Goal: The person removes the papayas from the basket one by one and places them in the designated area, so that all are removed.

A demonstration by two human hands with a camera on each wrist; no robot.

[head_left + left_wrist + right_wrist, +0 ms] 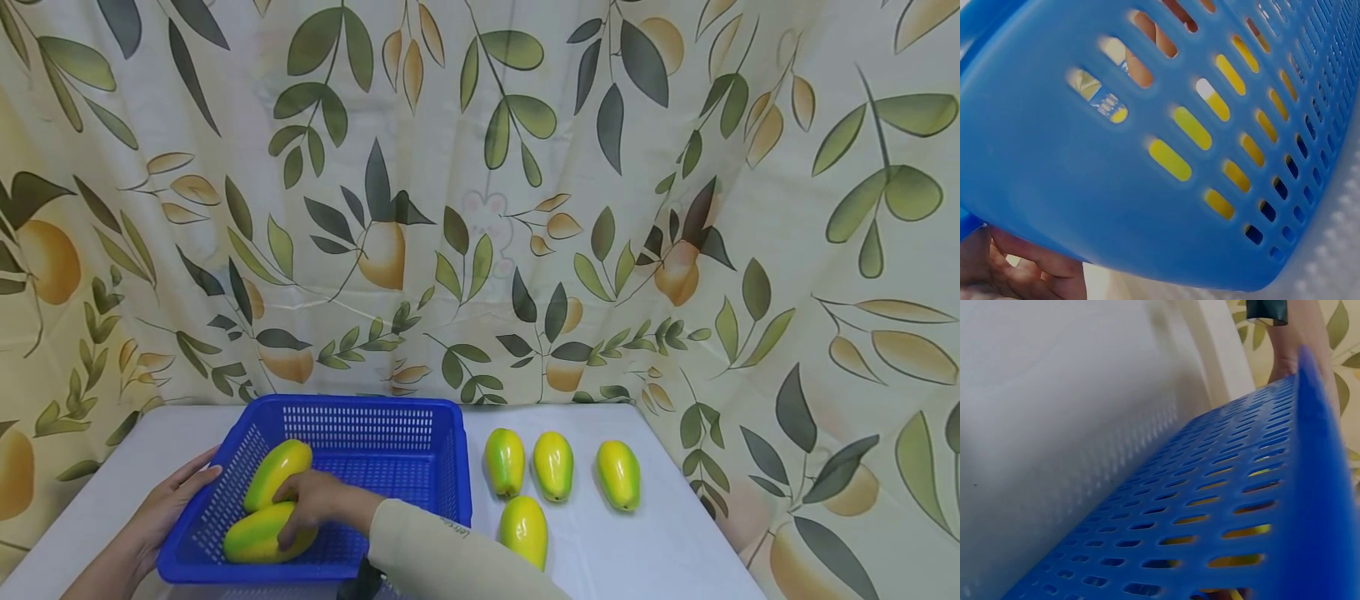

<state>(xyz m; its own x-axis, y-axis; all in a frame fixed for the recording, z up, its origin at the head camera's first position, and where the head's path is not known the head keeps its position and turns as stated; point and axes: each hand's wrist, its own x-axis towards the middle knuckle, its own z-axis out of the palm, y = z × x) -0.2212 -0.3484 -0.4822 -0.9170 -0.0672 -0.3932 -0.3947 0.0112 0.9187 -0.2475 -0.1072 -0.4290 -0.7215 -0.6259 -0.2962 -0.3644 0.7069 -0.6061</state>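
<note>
Left hand (161, 508): at the left rim of the blue basket (397, 479), gripping it, thumb at the top edge, fingers bent below the rim outside.

Front fruit (255, 537): yellow-green, glossy, inside the basket at its near left corner. Long axis roughly crosswise, one end toward the left wall, the other under the right hand (318, 502).

Rear fruit (276, 468): just beyond the front one, also in the basket; long axis slanting away to the right. The nearest obstacle, close against the curled fingers (contact cannot be told for certain).

Right hand: at the right end of the front fruit, fingers and thumb bent around it; the fruit extends leftward from the fingers. This is the nearer hand; the left has the basket wall between. The sleeve (450, 542) crosses the basket's near right corner and hides it.

Loose fruits, right of the basket on the white table (600, 550), all lying lengthwise away from the person: back-left fruit (505, 458); near fruit (523, 529), lower end covered by the sleeve; middle fruit (553, 465); far-right fruit (618, 475), set apart.

Backdrop: leaf-and-fruit printed curtain (420, 333).
</note>
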